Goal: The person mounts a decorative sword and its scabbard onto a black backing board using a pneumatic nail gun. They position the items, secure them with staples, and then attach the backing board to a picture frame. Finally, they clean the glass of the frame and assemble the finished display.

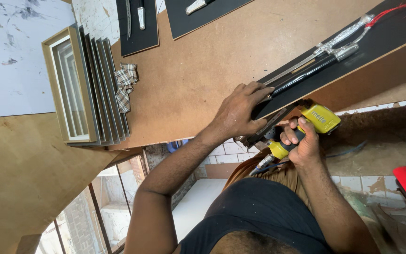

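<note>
A: Where's the yellow staple gun [306,129]?
B: Under the black board's [353,51] near edge, long axis slanting along it. Right hand [301,143] fingers wrapped tight round its grip.
A: The left hand [238,113]?
B: Fingers spread, pressing the board onto the table [203,70]. A sheathed dagger [316,63] lies lengthwise on it.

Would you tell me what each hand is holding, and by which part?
Right hand grips the yellow staple gun by its handle; left hand presses the black board's edge.
</note>
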